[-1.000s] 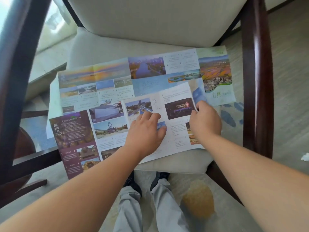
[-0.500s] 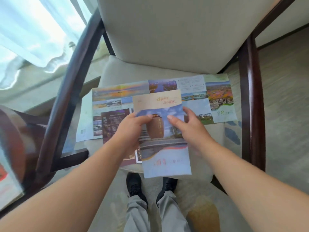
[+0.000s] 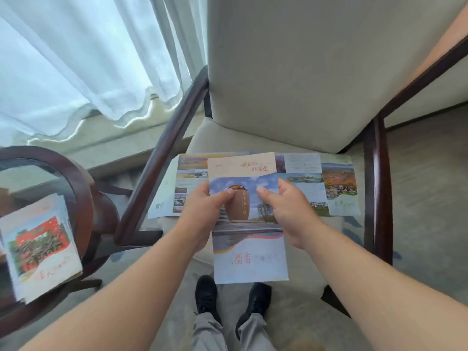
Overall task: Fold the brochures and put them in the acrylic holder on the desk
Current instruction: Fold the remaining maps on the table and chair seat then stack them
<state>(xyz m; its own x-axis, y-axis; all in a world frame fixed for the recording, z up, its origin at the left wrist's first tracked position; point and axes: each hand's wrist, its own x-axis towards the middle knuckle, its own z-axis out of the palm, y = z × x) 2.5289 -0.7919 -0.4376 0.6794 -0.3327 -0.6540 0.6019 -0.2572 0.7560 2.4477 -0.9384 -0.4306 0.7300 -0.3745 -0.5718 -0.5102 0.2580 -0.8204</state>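
Both hands grip one folded brochure (image 3: 249,249), the left hand (image 3: 202,211) on its left edge and the right hand (image 3: 286,211) on its right edge. Each thumb is pressed on the printed cover near the picture of a brown jar, with the fingers curled behind the paper. The hands are apart, with the jar picture between the thumbs, and the brochure is held up over the front of the chair seat with its lower edge hanging past the seat towards the floor. At far left, a stack of folded brochures (image 3: 38,247) with a red and green cover lies on a round glass-topped table (image 3: 83,188) with a dark wooden rim; its edges are blurred. Behind the table, a sheer white curtain (image 3: 76,59) hangs to a pale sill. Next comes the chair's dark wooden left armrest (image 3: 162,153), sloping down towards the viewer. On the cream seat cushion (image 3: 228,138), an unfolded brochure (image 3: 339,186) lies flat, spread across the seat behind the held one, which partly covers it. A tall cream backrest (image 3: 304,72) rises above. The right armrest (image 3: 377,186) stands just beside the flat sheet's right end. Below, two black shoes (image 3: 206,295) and grey trouser legs stand on pale carpet (image 3: 430,198).
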